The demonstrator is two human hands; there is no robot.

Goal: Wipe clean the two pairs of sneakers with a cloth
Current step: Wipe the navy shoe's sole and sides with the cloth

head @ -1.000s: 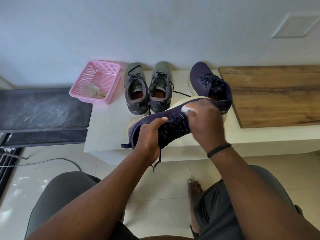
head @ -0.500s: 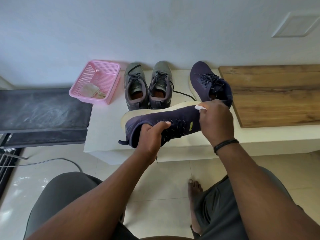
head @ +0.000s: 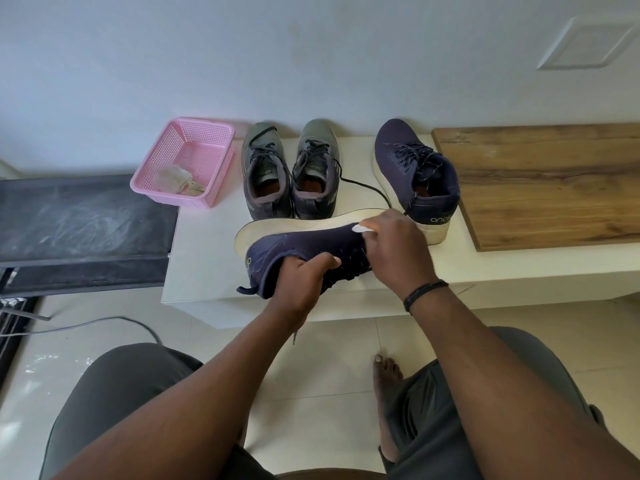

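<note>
I hold a navy sneaker (head: 304, 242) with a cream sole on its side above the white ledge (head: 194, 258). My left hand (head: 301, 277) grips it at the collar, fingers inside the opening. My right hand (head: 391, 247) pinches a small white cloth (head: 360, 229) against the upper near the sole edge. The other navy sneaker (head: 412, 171) stands upright on the ledge behind. A grey pair (head: 289, 171) stands side by side to its left.
A pink basket (head: 207, 147) holding a crumpled rag (head: 175, 178) sits at the ledge's left end. A wooden board (head: 550, 181) lies on the right. A dark bench (head: 79, 223) adjoins on the left. My knees and bare foot are below, with a cable on the floor.
The held sneaker has rotated so its cream sole faces up and away. My right hand with the cloth moved from the laces toward the sole edge, then slightly back left.
</note>
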